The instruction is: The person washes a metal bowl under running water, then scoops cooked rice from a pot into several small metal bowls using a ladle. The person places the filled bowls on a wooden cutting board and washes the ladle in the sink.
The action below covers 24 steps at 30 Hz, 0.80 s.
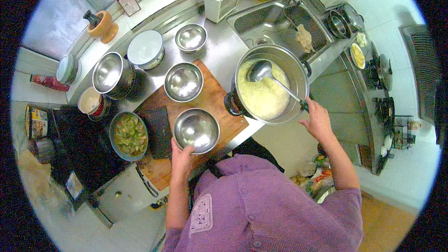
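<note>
My left hand (183, 155) grips the near rim of a stainless steel bowl (196, 130), its thumb over the edge, above the wooden cutting board (218, 91). In my right hand (318, 120) is the dark handle of a metal ladle (260, 71). The ladle's head rests at the surface of a pale yellow, porridge-like food (264, 99) inside a large steel pot (301, 84) with black side handles. A second steel bowl (183, 82) sits on the far part of the board, and a third (190, 37) stands behind it on the steel counter. Both look bare inside.
At left are a bowl of green vegetables (131, 135), stacked metal bowls (109, 73) and a lidded container (145, 48). A cleaver's dark blade (159, 131) appears to lie on the board. Behind the pot is a sink (259, 21) with a cloth (304, 38). A utensil holder (222, 3) stands beside it.
</note>
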{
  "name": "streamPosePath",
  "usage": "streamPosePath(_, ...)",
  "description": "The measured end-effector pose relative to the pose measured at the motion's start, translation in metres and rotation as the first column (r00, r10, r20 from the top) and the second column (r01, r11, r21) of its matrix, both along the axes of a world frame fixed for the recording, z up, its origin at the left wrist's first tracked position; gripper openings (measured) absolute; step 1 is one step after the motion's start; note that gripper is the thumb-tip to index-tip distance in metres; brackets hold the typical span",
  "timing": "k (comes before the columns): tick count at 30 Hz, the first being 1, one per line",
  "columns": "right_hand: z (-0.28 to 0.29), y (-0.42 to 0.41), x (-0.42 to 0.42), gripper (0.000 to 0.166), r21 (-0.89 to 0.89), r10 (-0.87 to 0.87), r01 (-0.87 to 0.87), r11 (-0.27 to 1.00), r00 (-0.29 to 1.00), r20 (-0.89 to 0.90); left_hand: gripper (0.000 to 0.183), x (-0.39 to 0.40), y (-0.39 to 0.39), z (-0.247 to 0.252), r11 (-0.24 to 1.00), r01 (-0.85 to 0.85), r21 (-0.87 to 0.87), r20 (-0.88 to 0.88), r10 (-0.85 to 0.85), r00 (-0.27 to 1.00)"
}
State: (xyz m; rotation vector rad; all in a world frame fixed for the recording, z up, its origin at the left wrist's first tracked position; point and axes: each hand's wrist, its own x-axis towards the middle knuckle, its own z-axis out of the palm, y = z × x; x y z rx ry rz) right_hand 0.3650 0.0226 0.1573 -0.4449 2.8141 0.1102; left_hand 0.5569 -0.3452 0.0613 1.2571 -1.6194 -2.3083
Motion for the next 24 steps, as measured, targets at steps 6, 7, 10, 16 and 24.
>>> streamPosePath(6,-0.012,0.028,-0.022,0.042,-0.201,0.106,-0.084,0.976,0.989,0.100,0.060,-0.007,0.046,0.027,0.941,-0.264,0.210,-0.094,0.288,0.953)
streamPosePath(7,-0.004,0.033,-0.030,0.041,-0.243,0.097,-0.060,0.968,0.985,0.142,0.056,-0.008,0.058,0.029,0.912,-0.314,0.265,-0.105,0.351,0.930)
streamPosePath(10,-0.010,0.059,-0.055,0.037,-0.401,0.098,0.014,0.916,0.962,0.257,0.041,-0.007,0.092,0.034,0.824,-0.398,0.404,-0.158,0.491,0.857)
streamPosePath(16,-0.003,0.070,-0.079,0.031,-0.450,0.106,0.386,0.805,0.653,0.750,0.045,-0.016,0.142,0.058,0.829,-0.399,0.392,-0.184,0.495,0.849)
streamPosePath(24,0.001,0.059,-0.067,0.023,-0.273,0.076,0.645,0.714,0.316,0.946,0.050,-0.014,0.154,0.072,0.858,-0.397,0.326,-0.193,0.471,0.861)
